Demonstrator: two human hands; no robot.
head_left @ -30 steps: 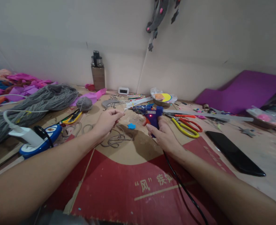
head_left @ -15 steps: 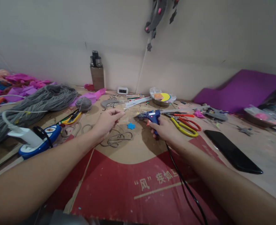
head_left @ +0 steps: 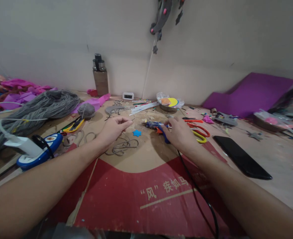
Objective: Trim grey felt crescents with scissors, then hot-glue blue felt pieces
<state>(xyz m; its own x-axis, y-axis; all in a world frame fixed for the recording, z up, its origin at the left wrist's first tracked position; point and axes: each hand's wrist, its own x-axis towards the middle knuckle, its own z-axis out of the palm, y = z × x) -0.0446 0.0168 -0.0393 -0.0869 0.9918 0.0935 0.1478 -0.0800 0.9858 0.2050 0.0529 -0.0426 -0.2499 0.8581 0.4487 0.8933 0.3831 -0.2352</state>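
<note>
My left hand (head_left: 114, 130) is closed in a pinch above the cardboard, thumb against forefinger; whatever lies between the fingertips is too small to make out. Below it a loose grey cord (head_left: 123, 146) lies in loops, with one strand running up near the hand. A small blue star (head_left: 136, 133) rests flat to the right of the cord. My right hand (head_left: 180, 132) is wrapped over the rear of a blue glue gun (head_left: 152, 124), whose nozzle points left toward the star. The hand hides most of the gun's handle.
Behind my right hand lie red-handled scissors (head_left: 201, 130) and a yellow-handled tool (head_left: 200, 136). A black phone (head_left: 241, 156) is further right. A power strip (head_left: 40, 151) and grey yarn (head_left: 54, 103) sit at left. The gun's black cable (head_left: 198, 189) trails toward me.
My right hand has shifted up and over the back of the glue gun, covering more of it and of the yellow-handled tool. My left hand keeps its pinch. The view has shifted slightly.
</note>
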